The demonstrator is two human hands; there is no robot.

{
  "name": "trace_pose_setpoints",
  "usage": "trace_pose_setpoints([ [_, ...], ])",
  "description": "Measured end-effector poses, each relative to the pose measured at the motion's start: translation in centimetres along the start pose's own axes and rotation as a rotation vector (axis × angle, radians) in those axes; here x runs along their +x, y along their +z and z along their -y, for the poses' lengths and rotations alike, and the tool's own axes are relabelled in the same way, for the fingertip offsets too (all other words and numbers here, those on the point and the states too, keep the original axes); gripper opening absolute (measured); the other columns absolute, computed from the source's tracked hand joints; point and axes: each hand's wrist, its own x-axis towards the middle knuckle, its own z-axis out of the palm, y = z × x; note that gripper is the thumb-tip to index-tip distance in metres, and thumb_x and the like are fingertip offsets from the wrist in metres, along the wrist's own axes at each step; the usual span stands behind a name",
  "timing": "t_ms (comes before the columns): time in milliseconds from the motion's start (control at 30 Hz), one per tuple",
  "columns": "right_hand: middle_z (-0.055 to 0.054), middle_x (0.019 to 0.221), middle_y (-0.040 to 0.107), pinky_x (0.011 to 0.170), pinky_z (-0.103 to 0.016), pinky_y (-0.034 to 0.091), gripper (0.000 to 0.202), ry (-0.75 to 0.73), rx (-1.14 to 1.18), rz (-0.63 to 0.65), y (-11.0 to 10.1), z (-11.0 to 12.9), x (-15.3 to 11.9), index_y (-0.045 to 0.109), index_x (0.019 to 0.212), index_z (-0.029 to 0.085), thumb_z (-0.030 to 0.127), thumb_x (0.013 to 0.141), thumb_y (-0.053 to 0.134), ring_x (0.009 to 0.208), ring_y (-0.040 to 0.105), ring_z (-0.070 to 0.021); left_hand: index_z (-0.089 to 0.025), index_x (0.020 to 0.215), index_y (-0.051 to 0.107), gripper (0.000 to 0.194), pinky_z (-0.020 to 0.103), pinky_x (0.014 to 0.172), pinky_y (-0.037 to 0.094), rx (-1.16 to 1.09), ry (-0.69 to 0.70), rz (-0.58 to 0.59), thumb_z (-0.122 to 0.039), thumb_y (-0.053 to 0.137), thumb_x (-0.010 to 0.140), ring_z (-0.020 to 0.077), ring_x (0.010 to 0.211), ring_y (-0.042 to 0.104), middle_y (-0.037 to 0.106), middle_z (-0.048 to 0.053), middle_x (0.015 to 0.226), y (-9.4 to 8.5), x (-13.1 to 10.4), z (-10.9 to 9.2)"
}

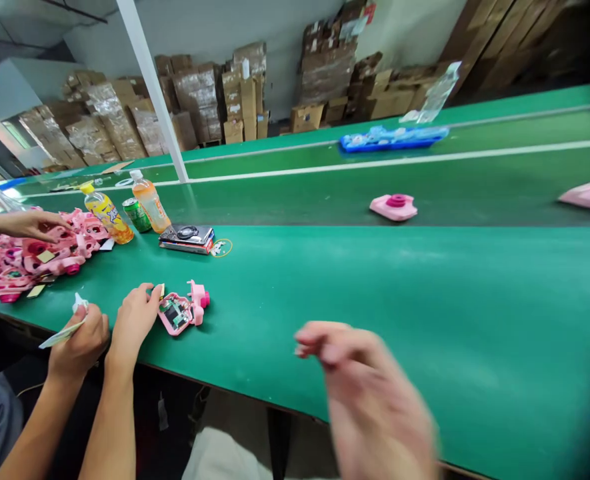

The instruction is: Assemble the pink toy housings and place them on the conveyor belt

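My right hand [369,393] is raised over the near part of the green table [425,280], blurred by motion. Its fingers are curled in towards the thumb, and nothing shows between them. My left hand is out of view. To the left, a co-worker's hand [137,317] touches an opened pink plastic housing [175,313] with a circuit board inside and a magenta round part on its side. The co-worker's other hand [82,333] holds a small white-tipped tube or bag.
Another person's hand [29,225] reaches over a heap of pink housings [49,257]. Two drink bottles [152,203], a green can [137,215] and a dark flat box [187,237] stand nearby. Beyond, the conveyor carries pink pieces [395,207] and a blue tray [395,140].
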Motion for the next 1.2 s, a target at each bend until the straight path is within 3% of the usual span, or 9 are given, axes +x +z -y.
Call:
trace_pose_setpoints([
  [133, -0.008, 0.096, 0.072, 0.072, -0.035, 0.058, 0.029, 0.103, 0.05, 0.153, 2.7, -2.3, 1.5, 0.066, 0.102, 0.023, 0.049, 0.093, 0.059, 0.083, 0.068, -0.0228, -0.022, 0.066, 0.041, 0.051, 0.039, 0.097, 0.054, -0.019, -0.017, -0.044, -0.042, 0.021, 0.109, 0.0149, 0.082, 0.062, 0.034, -0.003, 0.063, 0.2, -0.5, 1.3],
  [233, -0.013, 0.113, 0.072, 0.075, -0.037, 0.057, 0.048, 0.149, -0.049, 0.231, 6.8, -3.5, 2.1, 0.063, 0.123, 0.018, 0.043, 0.083, 0.069, 0.09, 0.069, -0.0261, -0.027, 0.064, 0.043, 0.053, 0.045, 0.101, 0.052, -0.19, -0.158, -0.063, -0.055, 0.026, 0.105, 0.0204, 0.085, 0.064, 0.039, -0.001, 0.06, 0.0, -0.4, 0.6],
  [333, -0.012, 0.113, 0.072, 0.073, -0.035, 0.056, 0.042, 0.149, -0.055, 0.22, 8.3, -4.2, 2.0, 0.064, 0.124, 0.016, 0.034, 0.086, 0.06, 0.086, 0.069, -0.0238, -0.028, 0.062, 0.048, 0.054, 0.043, 0.094, 0.055, -0.463, -0.339, -0.079, -0.064, 0.033, 0.1, 0.0219, 0.078, 0.065, 0.048, 0.0, 0.058, 1.5, 0.1, -3.5],
  [500, -0.006, 0.089, 0.074, 0.068, -0.031, 0.054, 0.028, 0.132, -0.017, 0.241, 5.0, -5.1, 2.3, 0.07, 0.1, 0.019, 0.037, 0.095, 0.05, 0.072, 0.067, -0.0201, -0.02, 0.095, 0.071, 0.031, 0.028, 0.057, 0.054, -0.711, -0.494, -0.036, -0.048, 0.058, 0.091, 0.0151, 0.053, 0.061, 0.064, 0.0, 0.067, 7.2, 1.6, -14.0],
  [667, -0.012, 0.113, 0.071, 0.084, -0.042, 0.055, 0.034, -0.022, -0.269, -0.052, 2.5, -4.3, 2.8, 0.067, 0.116, 0.019, 0.041, 0.094, 0.056, 0.094, 0.066, -0.0265, -0.016, 0.102, 0.069, 0.031, 0.029, 0.07, 0.059, -0.965, -0.616, -0.114, -0.043, 0.058, 0.09, 0.0182, 0.077, 0.069, 0.068, 0.008, 0.094, 8.9, 1.3, -19.3],
  [733, -0.011, 0.119, 0.068, 0.091, -0.043, 0.053, 0.029, -0.222, -0.329, -0.044, 3.0, -3.1, 2.8, 0.065, 0.121, 0.022, 0.035, 0.098, 0.053, 0.106, 0.062, -0.0265, -0.017, 0.102, 0.068, 0.03, 0.03, 0.076, 0.06, -1.024, -0.607, -0.118, -0.044, 0.058, 0.091, 0.0201, 0.089, 0.07, 0.068, 0.009, 0.102, 8.7, 0.9, -20.2],
  [833, -0.008, 0.106, 0.069, 0.089, -0.037, 0.052, 0.023, -0.41, -0.353, 0.198, 4.8, -1.7, 2.8, 0.067, 0.106, 0.023, 0.02, 0.102, 0.044, 0.101, 0.063, -0.022, -0.018, 0.105, 0.065, 0.032, 0.032, 0.086, 0.059, -1.142, -0.599, -0.061, -0.047, 0.058, 0.093, 0.0215, 0.099, 0.07, 0.07, 0.01, 0.107, 8.9, 0.2, -20.9],
  [1000, -0.005, 0.09, 0.067, 0.077, -0.034, 0.05, 0.021, -0.331, -0.413, 0.315, 6.3, -2.1, 3.6, 0.063, 0.09, 0.02, 0.013, 0.099, 0.046, 0.084, 0.062, -0.02, -0.017, 0.111, 0.061, 0.04, 0.033, 0.089, 0.06, -1.375, -0.639, 0.027, -0.047, 0.07, 0.086, 0.025, 0.107, 0.071, 0.073, 0.012, 0.112, 9.5, -0.3, -21.2],
  [1200, -0.004, 0.089, 0.069, 0.079, -0.033, 0.05, 0.015, -0.246, -0.394, 0.35, 6.0, -2.3, 4.1, 0.065, 0.089, 0.02, 0.014, 0.095, 0.053, 0.083, 0.064, -0.02, -0.017, 0.11, 0.063, 0.036, 0.032, 0.086, 0.06, -1.368, -0.65, -0.006, -0.043, 0.07, 0.086, 0.0249, 0.106, 0.071, 0.073, 0.013, 0.114, 9.0, -0.5, -21.4],
])
